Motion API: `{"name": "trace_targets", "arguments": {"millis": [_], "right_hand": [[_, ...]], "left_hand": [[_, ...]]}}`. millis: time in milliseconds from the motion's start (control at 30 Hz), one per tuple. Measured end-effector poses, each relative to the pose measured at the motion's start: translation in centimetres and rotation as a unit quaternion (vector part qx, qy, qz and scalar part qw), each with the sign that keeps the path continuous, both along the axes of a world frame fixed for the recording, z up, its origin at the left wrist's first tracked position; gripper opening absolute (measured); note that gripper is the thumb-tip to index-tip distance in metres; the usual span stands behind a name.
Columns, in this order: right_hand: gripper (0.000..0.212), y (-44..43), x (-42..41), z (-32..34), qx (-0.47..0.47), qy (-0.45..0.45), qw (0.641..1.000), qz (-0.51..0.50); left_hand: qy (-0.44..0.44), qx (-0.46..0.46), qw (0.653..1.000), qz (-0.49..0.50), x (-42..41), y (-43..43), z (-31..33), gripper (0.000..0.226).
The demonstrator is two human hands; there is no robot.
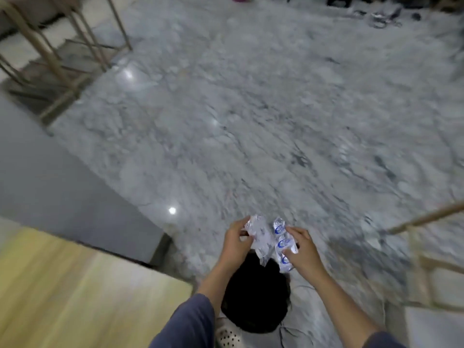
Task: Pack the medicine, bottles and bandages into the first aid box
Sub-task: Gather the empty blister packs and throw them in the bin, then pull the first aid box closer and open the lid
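**Two plastic packets held over the floor**

A clear packet with blue marks [282, 243] hangs upright low in the middle of the head view, held in the air above the floor; just beside it, touching along one edge, is a crinkled clear packet [259, 234]; what either holds is too blurred to tell. The right hand [302, 249] grips the blue-marked one, fingers curled round its far side and thumb pressed on its face; the left hand [234, 243] pinches the crinkled one at its upper edge with bent fingers. Both forearms come up from blue-grey sleeves [185, 322]. Beneath the hands lies a black shape [253, 295], unclear what; a white perforated shoe [227, 335] shows at its lower edge. All around spreads a grey marbled floor [251, 109]; a pale wooden tabletop [75, 297] sits lower left, a grey panel [50, 177] beyond it, a metal frame [62, 54] upper left, a wooden frame [421, 259] at right.
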State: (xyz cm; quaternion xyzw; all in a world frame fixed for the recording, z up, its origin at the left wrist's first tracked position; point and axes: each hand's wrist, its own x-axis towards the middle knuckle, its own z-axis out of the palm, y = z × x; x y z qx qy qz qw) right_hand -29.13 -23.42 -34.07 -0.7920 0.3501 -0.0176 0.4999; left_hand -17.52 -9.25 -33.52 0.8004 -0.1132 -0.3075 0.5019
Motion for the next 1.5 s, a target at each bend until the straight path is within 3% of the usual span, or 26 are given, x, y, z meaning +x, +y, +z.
{"name": "trace_targets", "arguments": {"millis": [233, 400, 533, 700, 900, 1167, 1367, 1500], "right_hand": [[0.063, -2.9, -6.7, 3.1, 0.003, -0.011, 0.997, -0.073], [0.064, -8.1, -13.5, 5.1, -0.024, -0.010, 0.987, -0.159], [0.065, -12.3, -20.4, 4.9, -0.029, 0.029, 0.970, -0.239], [0.063, -14.6, -29.0, -0.4, 0.011, 0.108, 0.942, -0.319], [0.060, -16.6, -37.0, -10.9, 0.073, 0.156, 0.913, -0.371], [0.058, -14.7, -41.9, -24.7, 0.165, 0.218, 0.881, -0.386], [0.057, -12.7, -42.6, -26.9, 0.197, 0.225, 0.870, -0.393], [0.058, -14.2, -43.1, -22.9, 0.176, 0.235, 0.870, -0.397]], "left_hand": [[-0.036, 0.022, 0.992, -0.123, -3.9, -6.4, 2.1, 0.044], [-0.064, 0.048, 0.970, -0.231, -8.5, -15.1, 3.3, 0.057], [-0.059, 0.064, 0.933, -0.349, -14.1, -22.2, 2.9, 0.068], [-0.055, 0.109, 0.887, -0.446, -22.5, -27.5, -2.8, 0.072], [-0.046, 0.149, 0.807, -0.570, -31.8, -31.3, -13.9, 0.070], [-0.029, 0.203, 0.702, -0.682, -36.8, -29.7, -27.2, 0.072], [-0.051, 0.212, 0.665, -0.714, -36.4, -28.5, -29.3, 0.070], [-0.070, 0.197, 0.671, -0.711, -35.9, -29.8, -26.0, 0.070]]}}
